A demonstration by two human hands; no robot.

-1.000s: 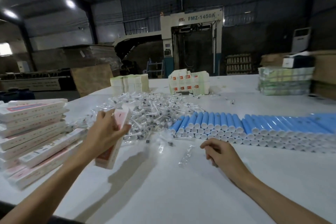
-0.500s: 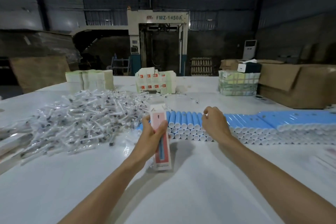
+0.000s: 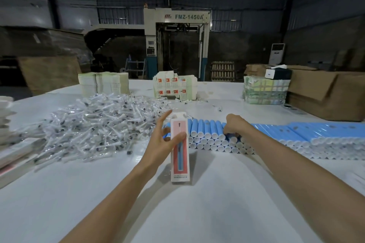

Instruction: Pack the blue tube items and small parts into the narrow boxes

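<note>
Left hand pinches the narrow pink-and-white cardboard box upright above the white table, thumb across its face. Right hand curls its fingers into the stacked blue white-capped plastic tubes. Best lift one cleanly, neighbours undisturbed, then feed it straight in.

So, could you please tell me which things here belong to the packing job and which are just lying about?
Job: narrow box in left hand; blue tubes, gripped by right hand; pile of small bagged parts; stacked boxes at left.
Lying about: brown cartons; strapped bundle; FMZ-1450A machine.
</note>
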